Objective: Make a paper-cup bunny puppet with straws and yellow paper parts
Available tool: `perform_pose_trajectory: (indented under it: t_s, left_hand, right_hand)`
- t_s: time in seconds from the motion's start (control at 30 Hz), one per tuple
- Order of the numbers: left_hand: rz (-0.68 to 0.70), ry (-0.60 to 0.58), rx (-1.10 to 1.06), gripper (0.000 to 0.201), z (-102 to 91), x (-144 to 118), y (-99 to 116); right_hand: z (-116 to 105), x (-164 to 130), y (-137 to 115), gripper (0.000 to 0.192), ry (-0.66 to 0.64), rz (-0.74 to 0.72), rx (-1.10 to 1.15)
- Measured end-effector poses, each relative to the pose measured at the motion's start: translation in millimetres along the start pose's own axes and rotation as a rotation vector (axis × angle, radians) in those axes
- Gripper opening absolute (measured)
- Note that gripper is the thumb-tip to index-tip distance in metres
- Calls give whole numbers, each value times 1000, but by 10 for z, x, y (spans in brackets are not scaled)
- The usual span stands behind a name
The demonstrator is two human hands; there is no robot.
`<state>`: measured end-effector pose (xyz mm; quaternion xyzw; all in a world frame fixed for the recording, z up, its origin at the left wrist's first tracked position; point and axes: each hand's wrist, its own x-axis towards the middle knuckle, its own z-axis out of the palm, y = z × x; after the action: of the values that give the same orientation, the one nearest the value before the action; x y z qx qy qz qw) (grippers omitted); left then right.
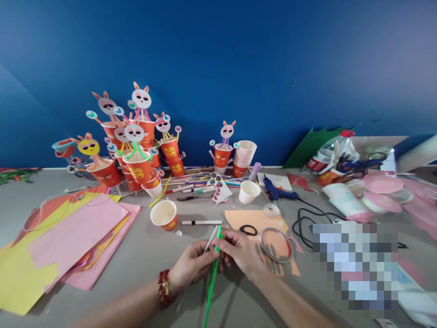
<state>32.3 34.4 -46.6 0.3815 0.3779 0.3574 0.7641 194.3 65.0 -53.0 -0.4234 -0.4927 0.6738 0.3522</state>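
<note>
My left hand [193, 263] is closed, its thumb and fingers pinching a long, thin bright green strip [212, 284] that hangs down toward the bottom edge of the view. Around the strip's upper end, my right hand [241, 253] is closed with thumb and index finger. A slim pale stick-like piece [210, 239] juts up from the left fingers; its lower part is hidden. Just beyond the hands lies a white marker [201, 222]. An open red-and-white paper cup [164, 215] stands to its left. Right of my right hand is a cut orange paper sheet [239, 218].
Paper-cup rabbits [136, 168] crowd the back left, with another rabbit cup [222, 155] near stacked cups [245, 152]. Coloured paper sheets [78, 223] lie left. A blue glue gun [278, 191], its black cord, a tape roll [276, 262] and a bottle [324, 157] occupy the right.
</note>
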Motion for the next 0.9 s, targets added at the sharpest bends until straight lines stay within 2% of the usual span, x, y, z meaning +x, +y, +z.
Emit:
perform_pose_trajectory:
  t_s: [0.2, 0.4, 0.53, 0.63, 0.77, 0.83, 0.9]
  left_hand:
    - [-28, -54, 55, 43, -31, 50, -61]
    - [-29, -7, 71, 46, -24, 40, -47]
    - [-22, 28, 76, 44, -49, 28, -89]
    - [-34, 57, 60, 44, -61, 25, -110]
    - [-61, 73, 53, 47, -60, 34, -99]
    - [-73, 60, 58, 48, -60, 42, -92]
    - [-77, 49, 70, 48, -61, 51, -90]
  right_hand:
    - [-5, 7, 6, 42, -1, -52, -41]
    - [2, 16, 47, 43, 24, -56, -89]
    - [-71, 23, -2, 42, -2, -143, -215]
    - [-265, -5, -192, 37, 51, -237, -421]
    - [-589, -153, -512, 26, 236, -286, -855]
    - [-684, -241, -576, 21, 231, -251, -1124]
    - [-712, -297, -553, 19, 158, -190, -1348]
